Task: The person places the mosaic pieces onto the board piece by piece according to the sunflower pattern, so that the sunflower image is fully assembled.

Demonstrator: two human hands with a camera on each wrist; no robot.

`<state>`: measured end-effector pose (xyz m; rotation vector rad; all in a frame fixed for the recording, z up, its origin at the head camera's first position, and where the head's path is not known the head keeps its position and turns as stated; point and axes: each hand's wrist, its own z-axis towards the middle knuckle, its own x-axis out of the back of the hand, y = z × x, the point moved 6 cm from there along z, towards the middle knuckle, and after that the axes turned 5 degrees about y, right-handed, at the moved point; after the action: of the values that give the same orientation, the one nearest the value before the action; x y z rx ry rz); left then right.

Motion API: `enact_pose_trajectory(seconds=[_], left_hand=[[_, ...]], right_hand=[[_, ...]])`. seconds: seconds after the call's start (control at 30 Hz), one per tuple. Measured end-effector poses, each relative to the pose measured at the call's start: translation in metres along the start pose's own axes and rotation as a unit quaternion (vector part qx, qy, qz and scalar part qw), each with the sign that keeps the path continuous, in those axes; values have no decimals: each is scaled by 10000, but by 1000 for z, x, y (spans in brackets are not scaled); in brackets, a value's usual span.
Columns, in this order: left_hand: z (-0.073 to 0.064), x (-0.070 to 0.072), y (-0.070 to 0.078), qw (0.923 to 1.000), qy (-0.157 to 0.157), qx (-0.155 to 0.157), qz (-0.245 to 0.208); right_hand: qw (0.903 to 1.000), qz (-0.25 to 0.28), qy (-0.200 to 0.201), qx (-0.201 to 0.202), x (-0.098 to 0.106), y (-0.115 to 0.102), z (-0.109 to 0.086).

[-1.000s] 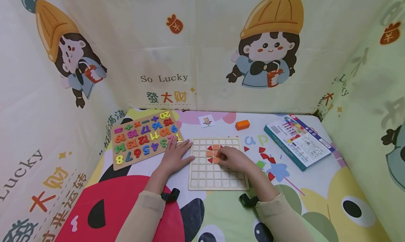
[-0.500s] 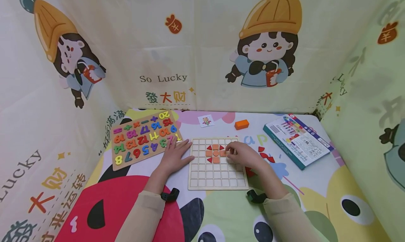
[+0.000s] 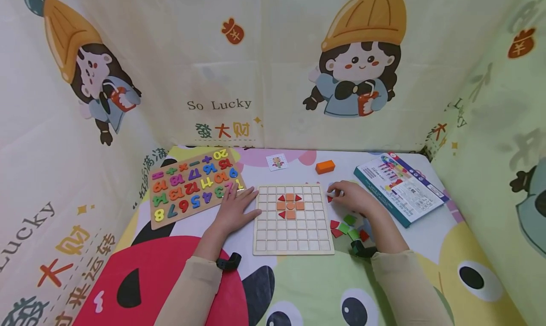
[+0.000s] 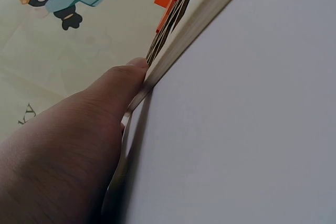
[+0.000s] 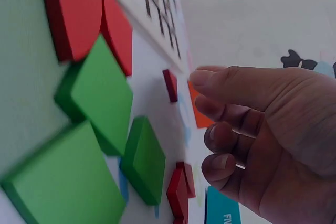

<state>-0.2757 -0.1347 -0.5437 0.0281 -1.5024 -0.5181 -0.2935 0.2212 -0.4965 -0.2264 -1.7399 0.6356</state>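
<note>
My left hand (image 3: 236, 211) lies with fingers spread between the number board (image 3: 183, 200) and the wooden grid board (image 3: 294, 240). In the left wrist view its thumb (image 4: 123, 85) touches the grid board's edge. On the grid, orange squares (image 3: 291, 215) surround an orange round piece (image 3: 290, 205), with red triangles (image 3: 282, 215) at three corners. My right hand (image 3: 354, 196) hovers right of the grid, fingers loosely bent, beside a small loose red triangle (image 3: 330, 199). In the right wrist view that red triangle (image 5: 170, 85) lies apart from the fingertips, and nothing shows between them.
Green squares (image 3: 350, 220) and red pieces (image 3: 336, 232) lie loose under the right wrist. Behind stand an orange block (image 3: 325, 167) and a small picture card (image 3: 277, 162). A flat box (image 3: 401, 188) lies at the right. Printed cloth walls (image 3: 273, 79) enclose the table.
My right hand has moved right, off the grid board, to beside the loose red triangle. The orange square and red triangle on the pattern's right side are now uncovered. My left hand stays put.
</note>
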Motion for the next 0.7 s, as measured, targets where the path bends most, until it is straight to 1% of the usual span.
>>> enact_pose_trajectory(seconds=[0.17, 0.4, 0.7], left_hand=[[0, 1, 0, 10000, -13, 9, -17], [0, 2, 1, 10000, 4, 20, 53], [-1, 2, 1, 10000, -13, 43, 21]], right_hand=[[9999, 11, -160, -35, 1, 7, 3], [9994, -66, -263, 224, -3, 8, 8], [9996, 15, -277, 83, -6, 13, 12]])
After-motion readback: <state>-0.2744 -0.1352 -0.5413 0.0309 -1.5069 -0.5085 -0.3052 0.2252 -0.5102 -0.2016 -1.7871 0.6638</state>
